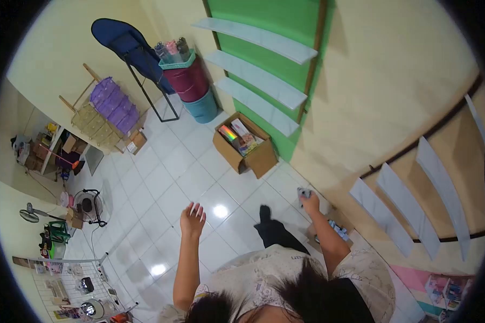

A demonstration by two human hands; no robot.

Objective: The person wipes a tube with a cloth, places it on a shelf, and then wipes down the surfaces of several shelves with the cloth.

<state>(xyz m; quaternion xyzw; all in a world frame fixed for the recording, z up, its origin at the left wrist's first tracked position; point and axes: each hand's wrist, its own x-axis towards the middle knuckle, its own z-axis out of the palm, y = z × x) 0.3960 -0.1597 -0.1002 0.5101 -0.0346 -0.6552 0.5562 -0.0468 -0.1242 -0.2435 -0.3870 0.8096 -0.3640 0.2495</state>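
Observation:
My left hand is raised over the tiled floor with its fingers stretched out and nothing in it. My right hand is closed on a small crumpled grey-and-white item, perhaps a cloth; its kind is too small to make out. That hand is held out near the foot of the wall on the right. Under my right forearm, partly hidden by it, stands a cardboard box with light blue and white things inside. An open cardboard box holding several packages sits on the floor ahead of me.
White shelves hang on a green panel ahead, and more white shelves line the right wall. Stacked tubs, a folded blue chair and a purple hanging organizer stand at the back. A fan and wire rack are left.

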